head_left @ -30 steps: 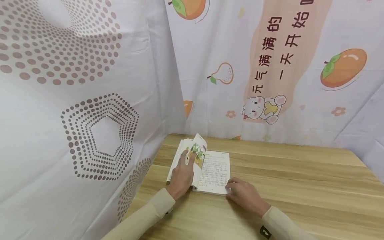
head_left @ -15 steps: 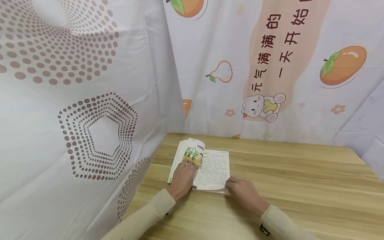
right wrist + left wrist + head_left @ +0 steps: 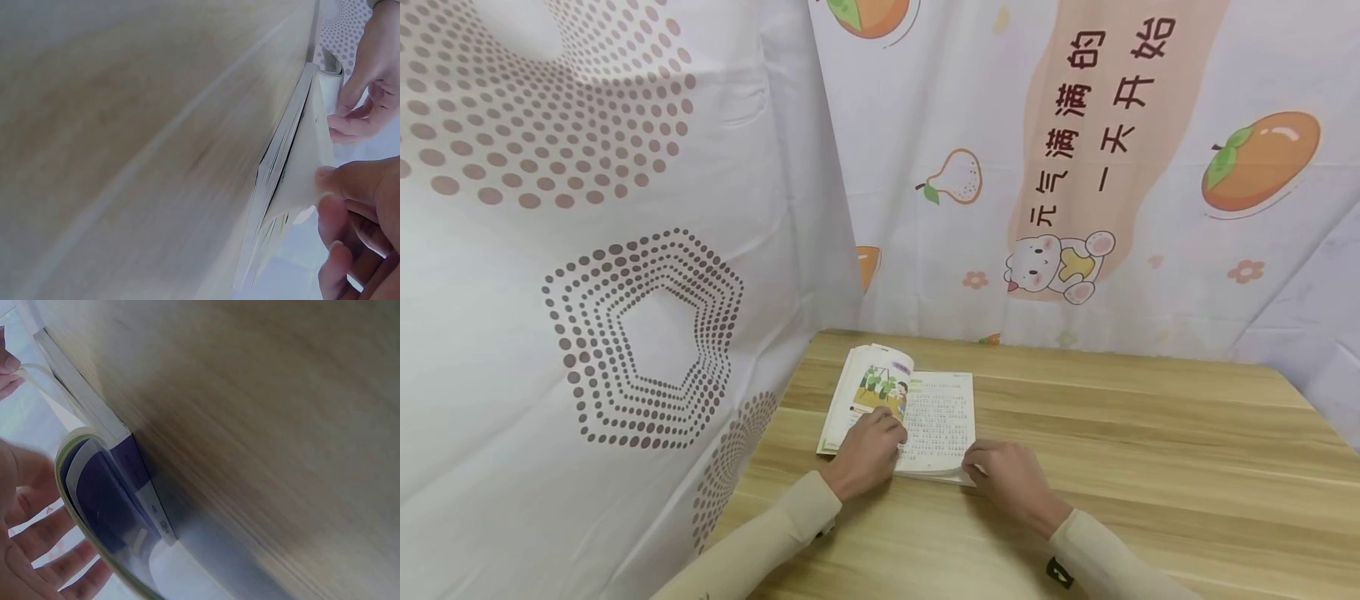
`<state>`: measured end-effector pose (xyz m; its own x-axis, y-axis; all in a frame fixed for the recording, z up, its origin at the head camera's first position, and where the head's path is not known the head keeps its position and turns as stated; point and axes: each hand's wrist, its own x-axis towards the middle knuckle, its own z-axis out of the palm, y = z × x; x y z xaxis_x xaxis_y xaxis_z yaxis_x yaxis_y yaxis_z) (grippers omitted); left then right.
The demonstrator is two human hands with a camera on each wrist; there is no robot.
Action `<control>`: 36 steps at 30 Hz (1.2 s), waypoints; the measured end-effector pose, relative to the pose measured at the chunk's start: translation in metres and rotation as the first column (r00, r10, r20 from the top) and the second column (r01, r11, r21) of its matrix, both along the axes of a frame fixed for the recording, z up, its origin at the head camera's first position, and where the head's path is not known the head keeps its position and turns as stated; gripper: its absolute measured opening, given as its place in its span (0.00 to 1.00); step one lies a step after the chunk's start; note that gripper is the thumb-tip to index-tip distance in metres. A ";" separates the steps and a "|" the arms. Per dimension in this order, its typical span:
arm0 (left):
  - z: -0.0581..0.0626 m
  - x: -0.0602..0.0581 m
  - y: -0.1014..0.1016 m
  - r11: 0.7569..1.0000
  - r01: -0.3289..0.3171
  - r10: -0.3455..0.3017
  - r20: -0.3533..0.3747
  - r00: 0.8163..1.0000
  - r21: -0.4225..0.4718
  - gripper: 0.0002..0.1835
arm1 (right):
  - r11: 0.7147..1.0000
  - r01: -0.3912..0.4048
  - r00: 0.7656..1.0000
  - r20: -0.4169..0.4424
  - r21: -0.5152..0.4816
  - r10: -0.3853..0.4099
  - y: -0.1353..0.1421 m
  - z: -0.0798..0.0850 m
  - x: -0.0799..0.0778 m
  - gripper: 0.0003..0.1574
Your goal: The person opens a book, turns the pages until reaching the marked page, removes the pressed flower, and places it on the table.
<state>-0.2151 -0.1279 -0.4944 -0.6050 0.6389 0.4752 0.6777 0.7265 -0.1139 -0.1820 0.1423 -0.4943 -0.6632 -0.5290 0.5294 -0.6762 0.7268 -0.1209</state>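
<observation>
An open book [image 3: 936, 412] lies on the table, its left leaves curving up beside the spine and showing a coloured garden picture. My left hand [image 3: 867, 454] rests on the lower part of that left side, close to the spine; in the left wrist view its fingers [image 3: 59, 528] spread loosely behind the bent cover. At the lower right corner, my right hand [image 3: 1009, 482] pinches a page [image 3: 306, 162] between thumb and forefinger. That page bends up off the leaves beneath it. Purple and white show on the book's spine [image 3: 139, 475].
The wooden table [image 3: 1120, 433] stretches to the right of the book. A white curtain with dot patterns [image 3: 647, 333] hangs along the left, and another with fruit prints [image 3: 955, 250] hangs behind the table's far edge.
My left hand has slid down the picture page towards the spine, and the raised left leaves have settled lower. My right hand has lifted the page corner slightly.
</observation>
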 end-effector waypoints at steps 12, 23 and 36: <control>-0.002 0.004 0.005 0.990 -0.066 0.070 0.023 0.997 -0.124 0.30 | 0.999 0.025 0.996 0.085 -0.032 -0.023 0.001 0.004 0.001 0.06; 0.001 0.000 0.005 0.996 -0.060 0.058 -0.032 0.998 -0.063 0.15 | 0.972 0.162 0.979 0.155 -0.168 -0.136 0.004 0.008 -0.001 0.23; 0.001 -0.002 0.007 0.984 -0.136 0.150 -0.119 0.982 0.119 0.31 | 0.982 0.162 0.963 0.232 -0.093 -0.137 0.008 0.006 0.001 0.27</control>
<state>-0.2167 -0.1207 -0.4930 -0.6168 0.4900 0.6160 0.5513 0.8275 -0.1063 -0.1808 0.1499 -0.4884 -0.8382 -0.3613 0.4085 -0.5074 0.7912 -0.3415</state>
